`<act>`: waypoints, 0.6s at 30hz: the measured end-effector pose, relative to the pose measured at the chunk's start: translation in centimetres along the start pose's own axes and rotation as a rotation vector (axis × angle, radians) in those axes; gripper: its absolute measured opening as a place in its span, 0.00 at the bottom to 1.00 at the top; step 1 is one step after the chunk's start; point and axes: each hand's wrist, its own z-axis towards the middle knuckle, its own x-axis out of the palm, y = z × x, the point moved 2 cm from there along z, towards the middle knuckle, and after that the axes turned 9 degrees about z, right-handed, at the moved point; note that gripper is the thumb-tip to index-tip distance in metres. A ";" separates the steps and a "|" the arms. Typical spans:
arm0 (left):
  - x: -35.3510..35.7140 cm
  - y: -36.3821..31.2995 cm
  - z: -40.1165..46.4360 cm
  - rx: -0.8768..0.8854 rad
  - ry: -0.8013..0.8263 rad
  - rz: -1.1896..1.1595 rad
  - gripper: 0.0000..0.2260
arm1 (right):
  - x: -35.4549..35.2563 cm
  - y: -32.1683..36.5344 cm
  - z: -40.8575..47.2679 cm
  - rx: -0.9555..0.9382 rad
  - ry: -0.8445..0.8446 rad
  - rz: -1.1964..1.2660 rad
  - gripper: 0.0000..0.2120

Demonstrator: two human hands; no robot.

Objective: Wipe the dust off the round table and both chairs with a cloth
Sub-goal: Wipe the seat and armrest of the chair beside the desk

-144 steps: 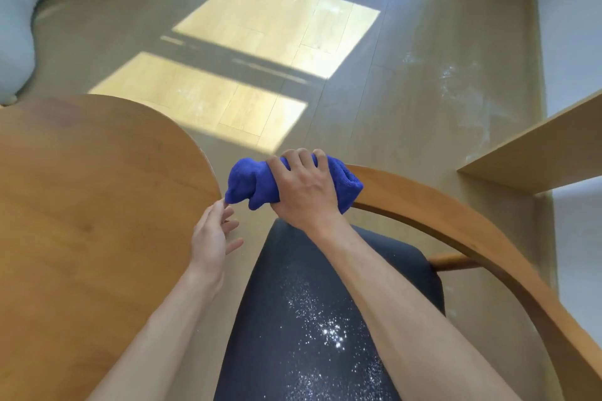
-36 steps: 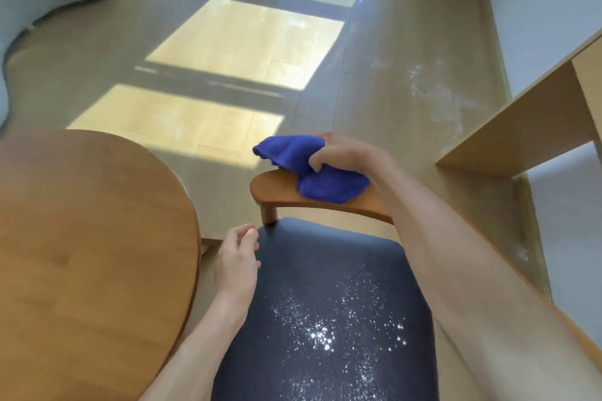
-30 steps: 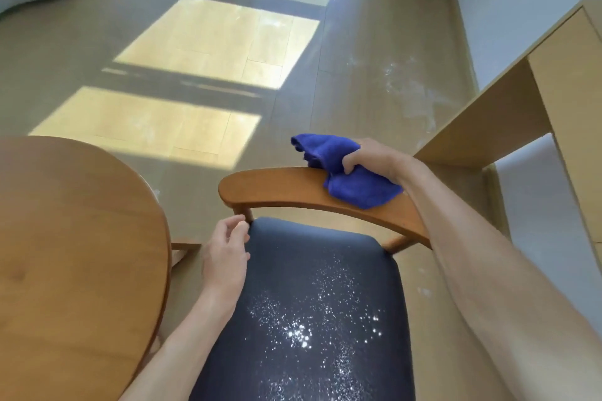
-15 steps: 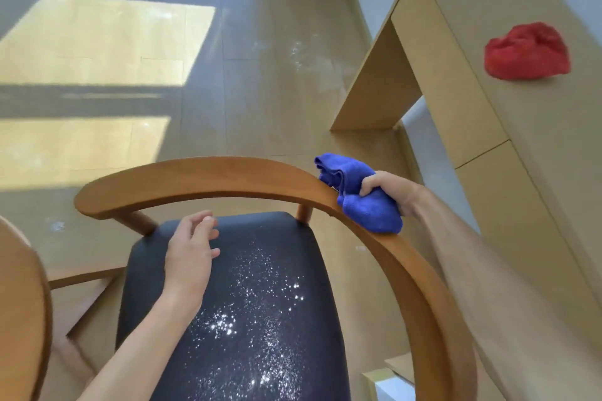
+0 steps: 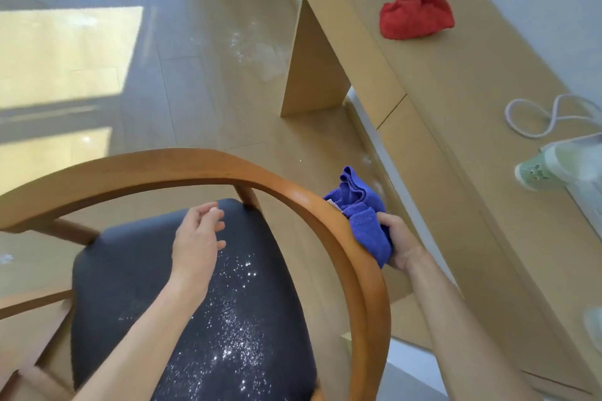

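Note:
A wooden chair with a curved backrest rail (image 5: 202, 163) and a dark seat (image 5: 182, 312) fills the lower half of the view. White dust speckles the seat's middle and front. My right hand (image 5: 395, 246) grips a bunched blue cloth (image 5: 365, 215) and presses it against the outer side of the rail on the right. My left hand (image 5: 198, 238) hovers over the seat with relaxed fingers, holding nothing. The round table is out of view.
A long light-wood desk (image 5: 456, 101) runs along the right, close to the chair. On it lie a red cloth (image 5: 415, 11), a white cable (image 5: 534, 117) and a pale green object (image 5: 537, 169). White dust marks the wooden floor (image 5: 254, 49) beyond the chair.
My right hand has slid the blue cloth along the curved rail from its left end round to the right side. My view has turned right, losing the round table. The left hand stayed over the seat.

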 end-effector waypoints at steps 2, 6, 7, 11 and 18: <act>1.6 -0.3 -1.1 0.008 0.064 0.034 0.09 | -1.6 -1.8 -1.7 -0.029 -0.030 0.064 0.11; 4.9 -0.8 -3.7 0.015 0.205 0.102 0.10 | -4.2 -5.6 -5.4 -0.045 -0.096 0.156 0.11; 5.7 -0.9 -4.4 0.012 0.239 0.110 0.10 | -4.6 -6.6 -6.4 -0.033 -0.114 0.170 0.11; 8.7 -1.4 -6.9 -0.005 0.360 0.158 0.10 | -5.8 -10.1 -10.2 -0.051 -0.104 0.195 0.12; 12.2 -1.1 -9.7 -0.052 0.442 0.232 0.13 | -6.1 -16.7 -14.5 -0.140 -0.132 0.297 0.23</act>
